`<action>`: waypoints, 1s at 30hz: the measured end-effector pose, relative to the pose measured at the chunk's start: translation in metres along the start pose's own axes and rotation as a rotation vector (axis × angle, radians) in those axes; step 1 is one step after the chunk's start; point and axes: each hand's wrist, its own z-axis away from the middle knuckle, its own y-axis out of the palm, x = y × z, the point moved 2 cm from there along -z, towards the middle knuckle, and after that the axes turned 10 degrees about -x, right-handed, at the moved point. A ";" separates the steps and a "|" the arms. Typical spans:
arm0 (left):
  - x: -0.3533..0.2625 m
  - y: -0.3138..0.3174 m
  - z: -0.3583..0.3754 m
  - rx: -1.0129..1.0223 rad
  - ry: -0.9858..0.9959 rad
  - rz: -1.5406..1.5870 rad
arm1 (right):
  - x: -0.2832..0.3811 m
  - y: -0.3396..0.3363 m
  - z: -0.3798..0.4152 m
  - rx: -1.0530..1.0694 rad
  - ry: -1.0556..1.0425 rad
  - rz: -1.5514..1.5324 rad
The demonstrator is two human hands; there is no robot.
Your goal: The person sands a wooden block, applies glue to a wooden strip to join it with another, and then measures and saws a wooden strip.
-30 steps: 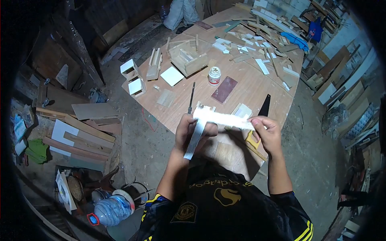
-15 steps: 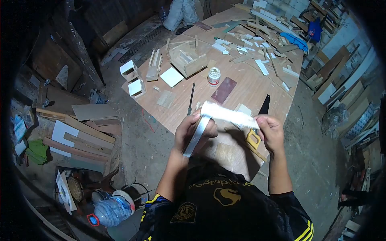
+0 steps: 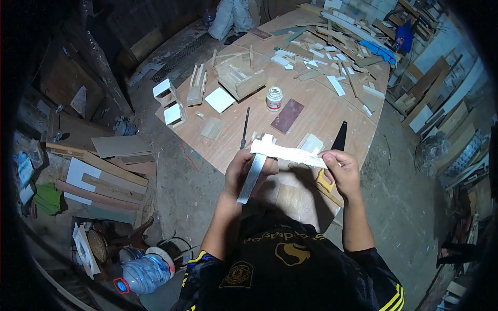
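Above the near edge of the tabletop point(image 3: 332, 111), the left hand point(image 3: 244, 168) clamps a metal ruler point(image 3: 251, 178) against a white strip point(image 3: 288, 153), while the right hand point(image 3: 340, 168) pinches the strip's far end, apparently steadying it level.

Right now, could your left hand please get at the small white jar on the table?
Probably not at once: the left hand is closed on a metal strip and one end of the white strip. The white jar stands farther up the table, its near side unobstructed.

Pale rough wood strip point(image 3: 288, 153); dull grey metal bar point(image 3: 251, 178); smooth wooden table point(image 3: 321, 116).
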 end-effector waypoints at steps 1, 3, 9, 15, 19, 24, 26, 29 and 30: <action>0.000 0.000 -0.001 -0.029 0.005 -0.025 | 0.000 0.000 -0.002 -0.029 -0.013 0.014; -0.001 0.005 -0.002 0.033 -0.001 -0.002 | -0.001 -0.002 -0.005 -0.057 -0.028 0.027; -0.001 0.009 -0.003 0.103 -0.024 0.024 | -0.004 -0.003 -0.005 -0.125 0.016 -0.087; -0.001 0.008 -0.001 0.057 -0.023 0.020 | -0.003 -0.003 -0.002 -0.045 0.030 -0.036; 0.002 0.006 0.001 0.064 -0.058 0.071 | -0.001 -0.008 -0.005 -0.181 -0.014 -0.134; 0.005 0.002 -0.002 0.016 -0.030 0.047 | 0.002 -0.001 0.004 -0.015 -0.001 -0.055; 0.005 0.000 -0.004 -0.009 -0.015 0.039 | 0.001 -0.001 0.000 -0.021 -0.011 -0.039; 0.004 -0.003 -0.006 0.214 -0.058 0.123 | 0.003 -0.001 -0.004 -0.145 -0.075 -0.044; 0.003 -0.004 -0.004 0.111 -0.041 0.043 | 0.003 -0.002 -0.002 -0.143 -0.075 -0.044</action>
